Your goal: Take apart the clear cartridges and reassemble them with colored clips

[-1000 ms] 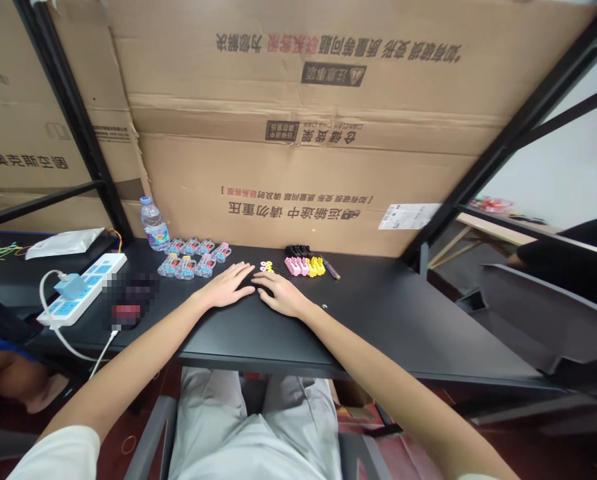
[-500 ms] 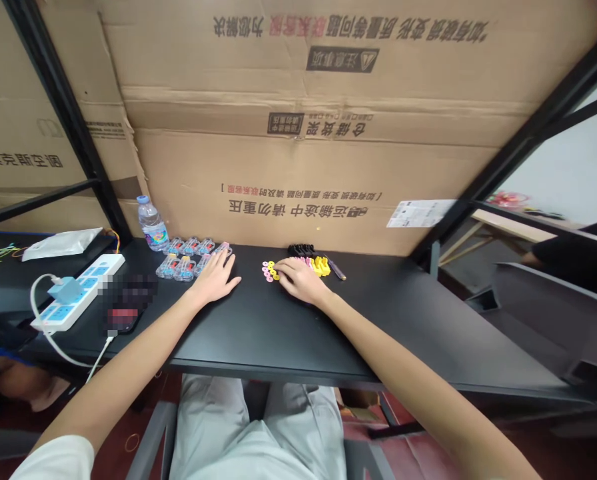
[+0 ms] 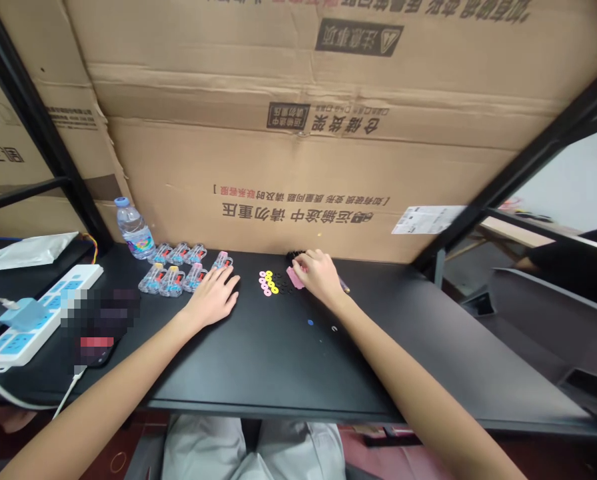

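Observation:
My left hand (image 3: 212, 295) lies palm down on the black tabletop, fingers spread and holding nothing. Its fingertips reach small clear plastic cases with red and blue insides: a pink-topped case (image 3: 222, 260) just beyond them and another case (image 3: 194, 277) to their left. My right hand (image 3: 319, 277) is over a cluster of small parts, fingers loosely bent and apart. Under its thumb side are pink toothed pieces (image 3: 295, 277); black pieces (image 3: 292, 257) show behind, partly covered. Left of this hand lie pink rings (image 3: 263, 283), yellow rings (image 3: 269, 280) and black rings (image 3: 282, 283).
A water bottle (image 3: 135, 230) stands at the back left. Nearer are a white power strip (image 3: 53, 310) and a phone (image 3: 103, 327) with cables. A blue disc (image 3: 310, 323) lies in front of my right hand. Cardboard (image 3: 258, 160) backs the table.
My right hand has shifted right, uncovering the rings and black rings beside them; it now covers the yellow toothed pieces. My left hand stays by the cases. The view has tilted and moved closer.

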Motion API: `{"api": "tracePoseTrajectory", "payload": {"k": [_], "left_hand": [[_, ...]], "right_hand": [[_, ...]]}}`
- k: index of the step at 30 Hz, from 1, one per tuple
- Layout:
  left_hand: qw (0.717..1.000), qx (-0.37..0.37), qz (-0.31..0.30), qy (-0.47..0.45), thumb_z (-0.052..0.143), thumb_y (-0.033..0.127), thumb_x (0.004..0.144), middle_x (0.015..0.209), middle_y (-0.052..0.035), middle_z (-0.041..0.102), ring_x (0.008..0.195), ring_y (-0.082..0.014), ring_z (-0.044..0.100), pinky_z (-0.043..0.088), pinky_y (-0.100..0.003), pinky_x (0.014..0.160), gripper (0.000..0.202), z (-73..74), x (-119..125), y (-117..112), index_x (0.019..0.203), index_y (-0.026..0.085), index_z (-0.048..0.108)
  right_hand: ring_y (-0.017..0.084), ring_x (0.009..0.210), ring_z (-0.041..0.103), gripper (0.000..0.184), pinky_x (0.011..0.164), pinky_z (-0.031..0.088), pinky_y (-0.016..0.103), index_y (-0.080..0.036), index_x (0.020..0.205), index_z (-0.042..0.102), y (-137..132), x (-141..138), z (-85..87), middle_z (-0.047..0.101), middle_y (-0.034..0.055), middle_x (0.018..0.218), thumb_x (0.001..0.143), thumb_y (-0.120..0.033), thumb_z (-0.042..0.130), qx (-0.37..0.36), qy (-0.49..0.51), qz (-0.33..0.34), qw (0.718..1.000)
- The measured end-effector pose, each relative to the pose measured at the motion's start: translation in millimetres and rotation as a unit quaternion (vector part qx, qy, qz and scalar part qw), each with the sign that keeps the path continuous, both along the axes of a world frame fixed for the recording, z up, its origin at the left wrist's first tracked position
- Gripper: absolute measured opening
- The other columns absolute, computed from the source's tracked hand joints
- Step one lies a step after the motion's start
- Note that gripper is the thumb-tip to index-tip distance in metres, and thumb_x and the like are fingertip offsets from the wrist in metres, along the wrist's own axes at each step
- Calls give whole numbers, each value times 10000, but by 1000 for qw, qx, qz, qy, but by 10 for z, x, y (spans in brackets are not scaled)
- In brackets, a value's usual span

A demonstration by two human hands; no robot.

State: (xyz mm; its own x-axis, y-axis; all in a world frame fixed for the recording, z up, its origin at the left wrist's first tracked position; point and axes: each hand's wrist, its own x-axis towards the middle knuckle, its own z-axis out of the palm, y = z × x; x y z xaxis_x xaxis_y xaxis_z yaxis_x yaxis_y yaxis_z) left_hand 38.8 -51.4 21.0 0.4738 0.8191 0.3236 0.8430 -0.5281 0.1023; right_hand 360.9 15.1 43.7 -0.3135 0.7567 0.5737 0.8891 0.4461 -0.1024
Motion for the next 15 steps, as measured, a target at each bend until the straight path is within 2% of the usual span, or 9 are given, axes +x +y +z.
{"api": "tracePoseTrajectory", "payload": {"k": [4,7,8,11,13,15], "left_hand": [[1000,8,-3,14,556,343,1000,1643,-185,502,1530,-400,441,356,-585,1268,501,103,84,87,1464,166,623],[999,30,-18,-18,606,304,979,1573,-178,583,1482,-406,495,393,-601,1230,434,176,178,121,1389,181,675],[998,43,-37,-37,594,265,988,1528,-159,629,1456,-382,528,397,-585,1230,382,202,209,114,1348,189,696],[983,74,-106,-128,559,215,1031,1199,-64,803,1236,-272,689,421,-516,1212,229,278,280,46,1159,221,749],[972,89,-109,-191,571,206,1029,1037,-33,821,1049,-229,738,449,-490,1175,185,314,300,-14,1062,226,752],[967,85,-117,-212,583,177,1010,992,-20,819,967,-213,743,460,-485,1148,168,327,304,-61,1030,225,743]], "right_hand": [[286,804,628,326,760,442,404,-221,716,692,-17,54,-30,701,102,760,997,-357,597,-13,0,-35,999],[253,756,620,370,735,424,377,-232,616,627,-52,30,-32,693,74,718,964,-357,634,-38,-7,-39,999],[245,740,613,382,731,419,371,-231,588,607,-58,17,-32,687,67,701,952,-343,645,-46,-7,-38,998],[229,705,590,379,724,412,358,-227,556,586,-59,-11,-38,667,50,660,923,-281,665,-64,1,-33,997],[225,700,581,375,718,413,351,-227,557,587,-59,-13,-40,658,43,651,923,-255,664,-73,9,-30,997],[218,689,570,372,708,417,344,-227,571,584,-76,-14,-29,652,37,651,934,-251,661,-76,27,-24,996]]}}
